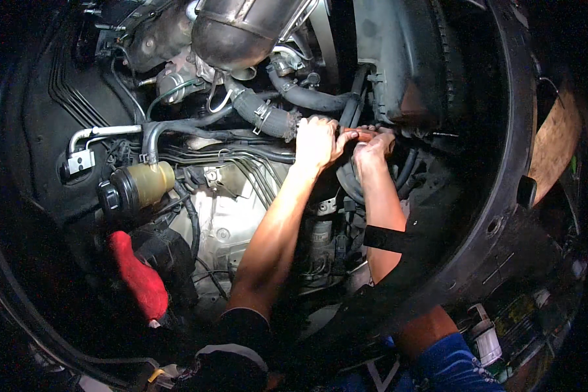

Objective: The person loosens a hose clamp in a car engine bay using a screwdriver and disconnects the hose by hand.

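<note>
Both my arms reach into an engine bay. A reddish-orange, rod-like piece (360,135) lies level between my hands; I cannot tell if it is a tool handle or a fitting. My left hand (317,140) is closed, its thumb against the left end of this piece. Curled round its right end is my right hand (374,146). Just left of my left hand, a thick dark ribbed hose (276,120) ends, with a metal clamp (262,117) round it. Its end is partly hidden by my fingers. A black strap (383,239) circles my right forearm.
A yellowish fluid reservoir (153,179) with a black cap stands left of my left arm. Below it is a red cloth-like object (140,281). A rounded metal housing (232,32) hangs at the far side. The dark body edge (493,225) curves along the right.
</note>
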Tool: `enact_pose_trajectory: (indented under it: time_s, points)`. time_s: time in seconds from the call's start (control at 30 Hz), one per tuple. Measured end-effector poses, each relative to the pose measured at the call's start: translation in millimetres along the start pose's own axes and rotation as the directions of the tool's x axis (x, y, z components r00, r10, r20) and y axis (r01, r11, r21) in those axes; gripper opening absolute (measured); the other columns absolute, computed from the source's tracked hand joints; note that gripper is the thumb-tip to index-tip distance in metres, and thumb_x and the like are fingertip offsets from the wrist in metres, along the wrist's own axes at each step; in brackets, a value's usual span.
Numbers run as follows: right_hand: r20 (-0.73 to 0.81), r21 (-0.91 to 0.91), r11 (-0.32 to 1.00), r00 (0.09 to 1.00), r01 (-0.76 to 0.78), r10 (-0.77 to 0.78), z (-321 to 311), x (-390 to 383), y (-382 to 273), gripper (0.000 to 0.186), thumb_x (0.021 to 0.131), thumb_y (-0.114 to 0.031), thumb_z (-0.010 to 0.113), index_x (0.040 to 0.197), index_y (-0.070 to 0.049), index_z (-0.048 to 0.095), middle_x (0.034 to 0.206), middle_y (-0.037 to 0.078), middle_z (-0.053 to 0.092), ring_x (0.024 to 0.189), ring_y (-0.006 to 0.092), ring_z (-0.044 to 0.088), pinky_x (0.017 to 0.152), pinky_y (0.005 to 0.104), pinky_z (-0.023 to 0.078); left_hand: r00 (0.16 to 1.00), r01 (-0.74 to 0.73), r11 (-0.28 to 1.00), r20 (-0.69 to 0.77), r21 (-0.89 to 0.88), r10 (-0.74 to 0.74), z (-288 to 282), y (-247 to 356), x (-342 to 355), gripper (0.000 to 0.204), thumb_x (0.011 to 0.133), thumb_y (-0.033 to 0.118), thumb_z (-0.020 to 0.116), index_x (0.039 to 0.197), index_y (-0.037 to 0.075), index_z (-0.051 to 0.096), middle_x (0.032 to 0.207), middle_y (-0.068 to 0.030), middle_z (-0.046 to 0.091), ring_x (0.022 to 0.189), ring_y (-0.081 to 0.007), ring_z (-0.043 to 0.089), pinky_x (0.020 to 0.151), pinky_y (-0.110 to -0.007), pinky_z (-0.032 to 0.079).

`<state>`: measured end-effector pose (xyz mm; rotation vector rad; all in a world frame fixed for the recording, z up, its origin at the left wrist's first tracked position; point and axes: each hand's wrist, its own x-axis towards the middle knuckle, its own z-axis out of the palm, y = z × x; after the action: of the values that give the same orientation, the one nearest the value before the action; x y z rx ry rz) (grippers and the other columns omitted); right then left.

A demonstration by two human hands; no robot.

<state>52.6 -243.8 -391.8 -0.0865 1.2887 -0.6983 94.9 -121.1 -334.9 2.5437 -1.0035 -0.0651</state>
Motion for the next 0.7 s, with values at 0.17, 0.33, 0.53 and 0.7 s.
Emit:
enact_pose_trajectory:
  time_s: [0.17,0.33,0.53,0.7]
  points:
    - [0.075,-0.017,1.000,0.997,-0.010,0.011,1,-3,-7,0.026,0.095,-0.031,0.038,0.077,-0.013,0.043,0.067,0.004,0.050,0.062,0.0216,0.050,0.064,0.0380,0.047,0.999,0.015,1.000,-0.046,-0.006,-0.015,5,7,-13,0.047,0.086,0.052,0.069,0.079,0.005,0.068,0.075,-0.0124,0.063,0.077,-0.0300,0.060,0.077,-0.043,0.042]
    - [0.211,0.036,0.998,0.977,-0.046,0.038,-1,-11,-10,0.011,0.087,-0.018,0.044,0.081,-0.009,0.044,0.070,0.007,0.049,0.067,0.0230,0.052,0.075,0.0405,0.048,0.994,0.006,0.999,-0.110,-0.047,-0.011,0,6,-12,0.042,0.083,0.047,0.074,0.076,0.007,0.063,0.075,-0.0109,0.060,0.076,-0.0297,0.057,0.076,-0.041,0.041]
    - [0.199,-0.048,0.999,0.980,-0.010,0.019,3,-36,-7,0.013,0.086,-0.019,0.046,0.081,-0.007,0.046,0.075,0.009,0.054,0.072,0.0257,0.055,0.079,0.0410,0.049,0.985,0.019,0.996,-0.171,-0.091,-0.034,3,-3,-18,0.040,0.081,0.044,0.076,0.086,0.006,0.065,0.082,-0.0102,0.060,0.080,-0.0301,0.056,0.078,-0.042,0.040]
    - [0.409,-0.109,0.993,0.913,0.052,-0.003,-11,-48,-23,0.012,0.077,-0.016,0.052,0.075,-0.005,0.051,0.075,0.009,0.054,0.076,0.0273,0.056,0.084,0.0407,0.047,0.982,-0.033,0.988,-0.188,-0.148,0.004,4,4,-29,0.041,0.078,0.039,0.080,0.097,0.006,0.067,0.083,-0.0098,0.059,0.083,-0.0312,0.057,0.085,-0.044,0.041]
